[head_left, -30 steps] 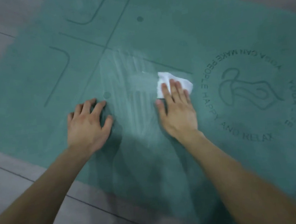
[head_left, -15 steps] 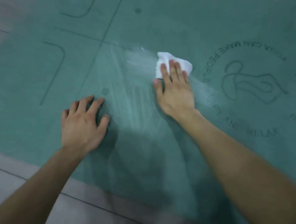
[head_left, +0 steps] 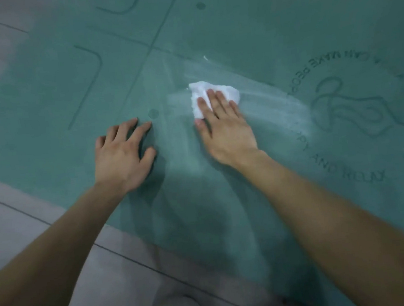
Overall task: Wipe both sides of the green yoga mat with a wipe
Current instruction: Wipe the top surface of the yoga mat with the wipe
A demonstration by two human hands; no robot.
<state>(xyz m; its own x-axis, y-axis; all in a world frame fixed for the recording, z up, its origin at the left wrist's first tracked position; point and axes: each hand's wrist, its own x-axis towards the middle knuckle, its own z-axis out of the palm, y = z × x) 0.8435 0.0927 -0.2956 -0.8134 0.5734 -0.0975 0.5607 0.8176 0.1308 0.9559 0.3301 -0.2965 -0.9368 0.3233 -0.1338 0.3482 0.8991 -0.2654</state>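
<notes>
Green yoga mat (head_left: pixel 245 31) lies flat on floor, mid-wipe.
Right hand (head_left: pixel 225 128) presses wipe (head_left: pixel 211 93) under straight fingers; left hand (head_left: pixel 121 156), fingers spread, braces beside it. Uneven pressure might bunch the wipe, leaving streaks.

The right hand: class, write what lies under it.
Under the right hand lies a crumpled white wipe, pressed onto the green yoga mat by its straight fingers. The wipe's part beneath the fingers, and the mat beneath wipe and palm, are covered.
</notes>
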